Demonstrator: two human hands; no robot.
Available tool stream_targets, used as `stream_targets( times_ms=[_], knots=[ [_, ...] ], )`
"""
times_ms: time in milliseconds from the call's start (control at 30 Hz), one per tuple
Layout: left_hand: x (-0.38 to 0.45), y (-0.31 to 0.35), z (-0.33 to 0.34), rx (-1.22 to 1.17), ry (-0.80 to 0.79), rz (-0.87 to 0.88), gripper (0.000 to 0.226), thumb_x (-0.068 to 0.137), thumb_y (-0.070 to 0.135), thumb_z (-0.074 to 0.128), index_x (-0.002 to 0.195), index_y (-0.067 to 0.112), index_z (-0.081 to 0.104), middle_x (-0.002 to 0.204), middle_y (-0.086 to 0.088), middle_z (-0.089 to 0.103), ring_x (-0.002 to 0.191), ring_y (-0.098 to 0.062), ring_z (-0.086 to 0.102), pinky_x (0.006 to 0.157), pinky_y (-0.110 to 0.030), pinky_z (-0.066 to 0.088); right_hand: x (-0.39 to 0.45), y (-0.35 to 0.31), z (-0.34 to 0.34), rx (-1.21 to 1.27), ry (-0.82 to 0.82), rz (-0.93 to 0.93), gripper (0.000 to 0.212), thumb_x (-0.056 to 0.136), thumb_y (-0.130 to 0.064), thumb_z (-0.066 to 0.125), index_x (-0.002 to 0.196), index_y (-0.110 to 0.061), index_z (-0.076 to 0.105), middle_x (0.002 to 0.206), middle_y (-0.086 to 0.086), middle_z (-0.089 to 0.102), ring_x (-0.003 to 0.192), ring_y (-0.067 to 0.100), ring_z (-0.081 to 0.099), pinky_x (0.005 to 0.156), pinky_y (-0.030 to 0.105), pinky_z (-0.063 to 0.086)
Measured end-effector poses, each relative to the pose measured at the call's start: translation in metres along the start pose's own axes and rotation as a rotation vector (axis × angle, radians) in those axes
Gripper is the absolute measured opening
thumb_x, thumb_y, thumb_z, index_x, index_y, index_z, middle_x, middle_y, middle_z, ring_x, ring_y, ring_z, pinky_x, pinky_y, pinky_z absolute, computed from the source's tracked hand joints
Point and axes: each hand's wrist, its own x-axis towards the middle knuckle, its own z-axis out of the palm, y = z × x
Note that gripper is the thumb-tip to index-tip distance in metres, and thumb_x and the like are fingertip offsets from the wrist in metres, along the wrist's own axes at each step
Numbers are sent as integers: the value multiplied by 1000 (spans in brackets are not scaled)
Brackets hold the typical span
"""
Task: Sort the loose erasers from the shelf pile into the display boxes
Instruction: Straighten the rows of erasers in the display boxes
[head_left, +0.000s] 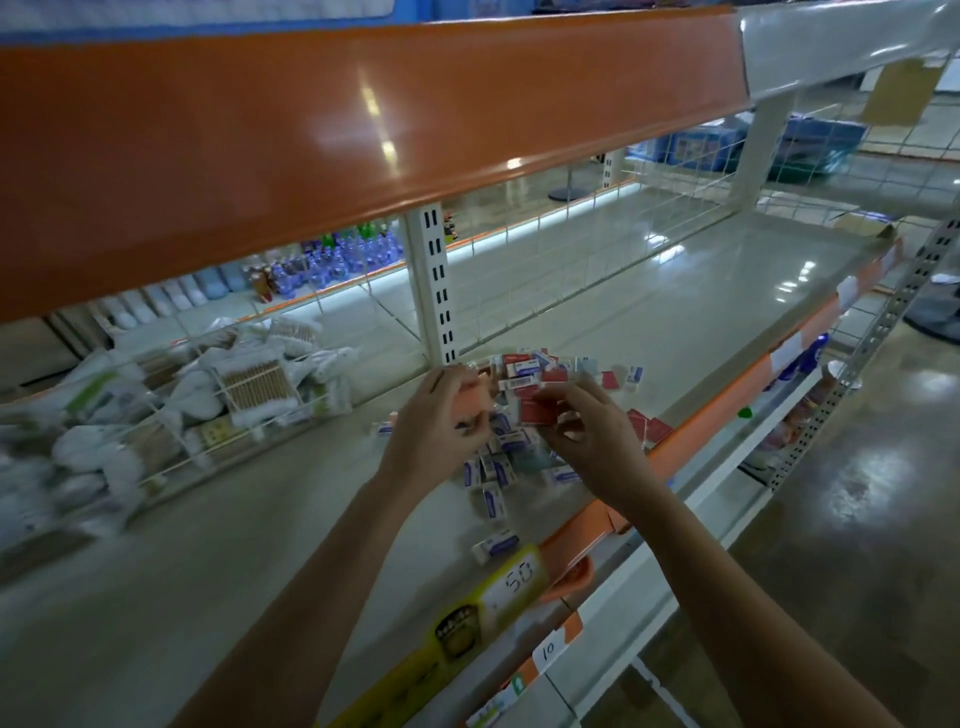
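Note:
A pile of loose erasers (498, 462) in white and blue sleeves lies on the beige shelf (260, 545), mixed with red display boxes (550, 371) behind it. My left hand (441, 421) grips an orange-pink box (475, 397) over the pile. To its right, my right hand (592, 431) pinches a red box (537, 410) by its edge. Two more erasers lie apart near the shelf front, one (496, 545) close to the yellow price tag and one (493, 501) just behind it. A further red box (649, 426) sits by the shelf edge.
A wire basket (171, 415) of white packets and cotton swabs stands at the left. An orange upper shelf (363, 130) overhangs the work area. A slotted upright post (436, 291) rises behind the pile. Price tags (498, 597) line the front edge. The shelf stretches away to the right.

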Motion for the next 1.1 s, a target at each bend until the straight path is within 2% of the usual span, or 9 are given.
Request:
stream_targets(
  times_ms=[100,267,367,467,533,633,800,1000,1100],
  knots=[
    [-23,10,-22,-122,28,-16,40,73,16,73,111,15,61,112,-1,60,97,-14,58,72,-12,44,-12,-15,4,88,43,-44,34,81,-3,68,113,-9,60,107,-7,50,88,1,57,79,4,44],
    [-59,23,-59,-155,84,-12,34,73,21,67,108,19,66,105,10,60,90,-4,58,64,-18,51,-29,-41,17,239,-23,-102,30,84,-5,66,111,-16,60,111,0,55,95,7,59,82,16,50],
    [-83,23,-84,-133,135,-53,36,73,16,69,108,22,66,105,9,61,87,-2,58,59,-19,51,-36,-63,27,331,-85,-109,25,86,-13,64,105,-28,59,107,-7,58,90,4,61,79,17,51],
    [-113,21,-114,-83,158,-87,35,74,15,70,108,23,66,100,6,62,83,-5,58,53,-22,49,-39,-89,43,390,-176,-113,14,88,-29,57,97,-39,58,94,-15,63,81,6,63,71,22,52],
    [-135,20,-135,-56,181,-130,37,74,15,71,109,27,64,98,8,60,77,-6,57,49,-21,48,-41,-108,58,409,-238,-123,9,86,-37,51,91,-42,56,78,-12,66,71,8,64,64,25,52],
    [-168,19,-167,-31,201,-272,36,74,22,71,107,33,64,97,14,59,70,-4,56,51,-18,47,-43,-133,85,485,-353,-133,13,90,-28,53,86,-39,59,66,-5,65,62,7,62,59,23,52],
    [-219,18,-213,-90,256,-485,36,71,26,72,99,45,62,98,21,60,82,-3,58,59,-17,51,-53,-176,129,590,-575,-90,22,92,-13,53,85,-32,63,66,-4,67,59,9,63,58,21,52],
    [-279,0,-262,-228,232,-641,42,79,4,71,104,37,64,99,11,59,80,-16,63,58,-22,54,-78,-232,178,627,-708,-74,20,91,-12,53,86,-29,63,68,-5,69,59,9,63,57,19,51],
    [-311,-11,-295,-189,205,-661,48,79,1,69,105,40,61,103,7,60,89,-9,61,65,-15,52,-94,-263,204,627,-736,-55,22,91,-8,53,83,-26,65,67,-2,69,59,11,64,57,20,51]
  ],
)
